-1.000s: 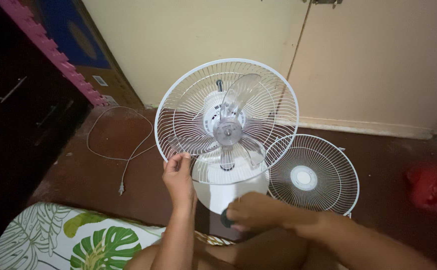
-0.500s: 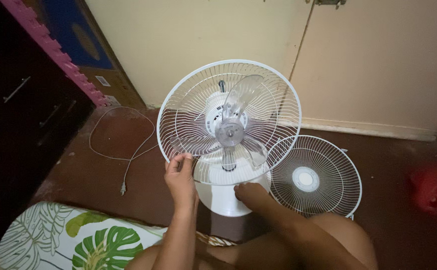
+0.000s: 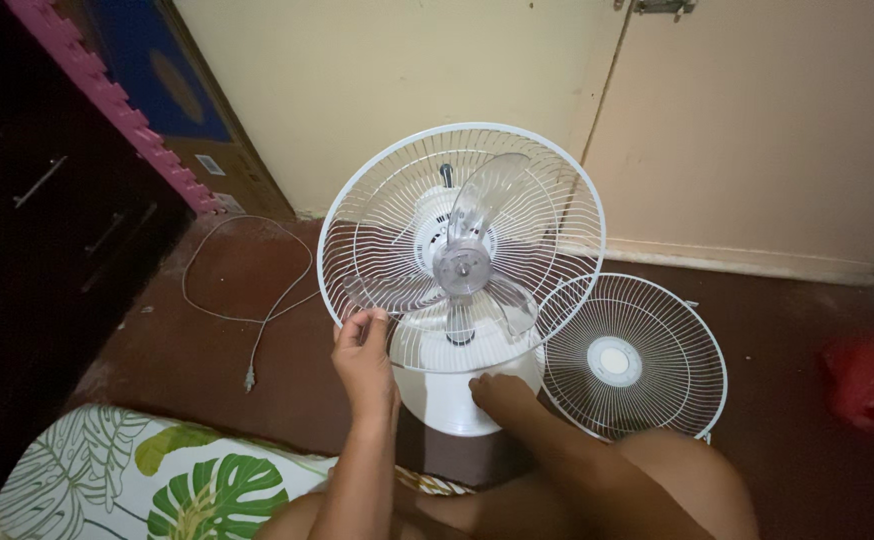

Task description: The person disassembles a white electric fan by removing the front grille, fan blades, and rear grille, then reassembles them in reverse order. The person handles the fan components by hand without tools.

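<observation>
Two bare hands on a white fan (image 3: 462, 255) standing on the dark red floor (image 3: 177, 350) by a cream wall. Left hand (image 3: 362, 358) closed on the lower rim of the rear guard (image 3: 357, 190), fingers curled over the wire. Right hand (image 3: 502, 392) rests on the round base (image 3: 437, 400); how far it closes, cannot tell. Clear blades (image 3: 482, 205) exposed. Loose front guard (image 3: 632, 358) lies flat just right of the base. Power cord (image 3: 247, 310) trails left. Leaf-print cushion (image 3: 157, 480) nearest the camera

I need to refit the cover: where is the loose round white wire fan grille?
In the head view the loose round white wire fan grille lies flat on the dark floor, right of the white fan's round base, near the right hand.
</observation>
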